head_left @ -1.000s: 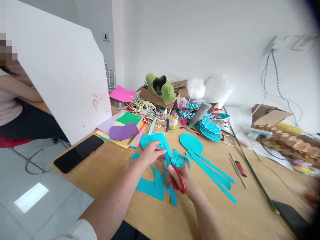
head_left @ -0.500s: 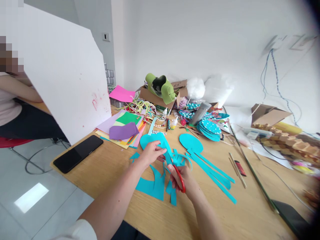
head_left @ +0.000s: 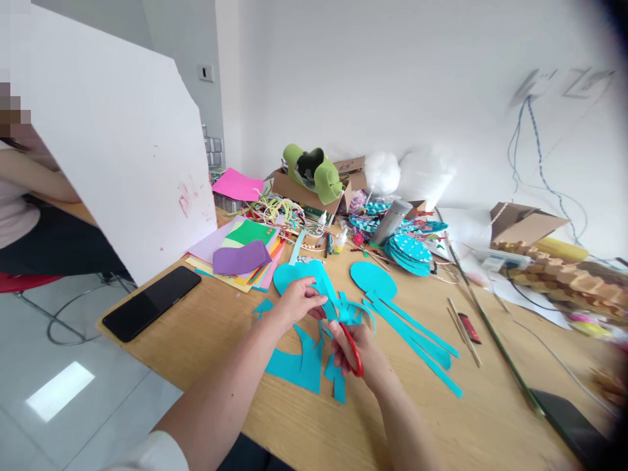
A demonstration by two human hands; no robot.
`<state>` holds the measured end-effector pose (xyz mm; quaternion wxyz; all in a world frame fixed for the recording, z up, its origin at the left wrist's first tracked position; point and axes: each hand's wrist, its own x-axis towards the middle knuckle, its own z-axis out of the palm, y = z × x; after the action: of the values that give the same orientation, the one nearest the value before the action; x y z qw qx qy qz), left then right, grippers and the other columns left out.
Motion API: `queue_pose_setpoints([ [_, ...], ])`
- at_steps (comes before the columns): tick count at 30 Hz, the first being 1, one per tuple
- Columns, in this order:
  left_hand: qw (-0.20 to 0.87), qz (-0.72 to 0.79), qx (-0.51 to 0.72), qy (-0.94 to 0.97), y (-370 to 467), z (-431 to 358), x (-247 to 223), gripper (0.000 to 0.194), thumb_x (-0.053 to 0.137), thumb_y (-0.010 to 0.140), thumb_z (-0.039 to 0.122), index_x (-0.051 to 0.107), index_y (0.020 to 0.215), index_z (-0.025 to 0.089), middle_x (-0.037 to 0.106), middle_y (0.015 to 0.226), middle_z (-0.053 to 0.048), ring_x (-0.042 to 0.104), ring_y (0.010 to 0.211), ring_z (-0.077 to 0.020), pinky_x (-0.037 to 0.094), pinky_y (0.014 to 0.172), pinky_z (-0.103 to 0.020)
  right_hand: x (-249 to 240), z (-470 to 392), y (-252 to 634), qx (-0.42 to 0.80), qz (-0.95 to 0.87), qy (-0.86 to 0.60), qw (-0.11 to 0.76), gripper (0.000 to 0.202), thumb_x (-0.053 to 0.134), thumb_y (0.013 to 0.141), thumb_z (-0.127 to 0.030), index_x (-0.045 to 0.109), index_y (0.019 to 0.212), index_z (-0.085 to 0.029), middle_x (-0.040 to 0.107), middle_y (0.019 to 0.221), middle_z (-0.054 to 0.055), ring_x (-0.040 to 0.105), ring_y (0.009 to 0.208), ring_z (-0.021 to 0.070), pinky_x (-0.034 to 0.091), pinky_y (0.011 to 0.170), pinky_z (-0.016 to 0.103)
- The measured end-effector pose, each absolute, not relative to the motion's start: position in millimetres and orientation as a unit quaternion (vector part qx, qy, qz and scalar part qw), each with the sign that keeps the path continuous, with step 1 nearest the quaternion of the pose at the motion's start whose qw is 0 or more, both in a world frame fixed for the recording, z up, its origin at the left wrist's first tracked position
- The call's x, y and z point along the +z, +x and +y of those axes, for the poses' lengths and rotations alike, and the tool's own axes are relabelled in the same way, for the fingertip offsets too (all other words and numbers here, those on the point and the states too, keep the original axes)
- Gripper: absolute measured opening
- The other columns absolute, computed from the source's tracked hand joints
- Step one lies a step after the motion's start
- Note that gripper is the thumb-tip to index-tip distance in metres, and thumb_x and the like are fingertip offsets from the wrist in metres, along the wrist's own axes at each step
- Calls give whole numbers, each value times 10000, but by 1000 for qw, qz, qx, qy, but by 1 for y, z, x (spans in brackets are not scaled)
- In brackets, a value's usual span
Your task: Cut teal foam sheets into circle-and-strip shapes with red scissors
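Note:
My left hand [head_left: 300, 301] is closed on a strip of turquoise paper [head_left: 322, 280], pinched between thumb and fingers. Red-handled scissors [head_left: 352, 353] are in my right hand [head_left: 360, 350], their blades pointing up at the lower end of that strip. Under and around both hands lie turquoise offcuts [head_left: 299, 373], some curved and some narrow. A turquoise rounded piece [head_left: 284, 278] rests just behind my left hand. To the right, a turquoise oval [head_left: 373, 280] lies with long turquoise strips [head_left: 417, 343] fanning out below it.
A black phone [head_left: 152, 302] lies at the table's left edge. Behind it are stacked coloured sheets [head_left: 240, 258] and a white board [head_left: 122, 144], with a seated person beyond. A grey bottle [head_left: 391, 222] stands at the back; thin sticks [head_left: 464, 332] and a long rod [head_left: 490, 320] lie right.
The view has shifted very slightly. Both hands, the paper strip and the scissors keep almost the same positions.

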<state>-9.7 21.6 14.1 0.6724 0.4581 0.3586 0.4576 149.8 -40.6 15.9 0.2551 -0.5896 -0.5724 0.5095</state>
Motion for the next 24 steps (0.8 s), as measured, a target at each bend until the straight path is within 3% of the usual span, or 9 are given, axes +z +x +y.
queue_pose_setpoints([
  [15, 662, 368, 455, 469, -7, 22, 11, 698, 752, 686, 273, 416, 1268, 83, 566, 572, 81, 597, 474, -135, 501, 485, -260, 20, -44, 148, 504, -557, -608, 257, 545, 576, 756, -645, 516, 497, -170, 548, 376, 16, 481, 267, 97, 303, 277, 171],
  [24, 668, 362, 436, 483, -6, 19, 12, 766, 789, 633, 353, 436, 1266, 106, 581, 579, 69, 594, 502, -131, 485, 513, -253, 17, -41, 150, 511, -566, -588, 270, 534, 588, 760, -636, 530, 490, -179, 578, 405, 35, 499, 282, 104, 333, 285, 183],
])
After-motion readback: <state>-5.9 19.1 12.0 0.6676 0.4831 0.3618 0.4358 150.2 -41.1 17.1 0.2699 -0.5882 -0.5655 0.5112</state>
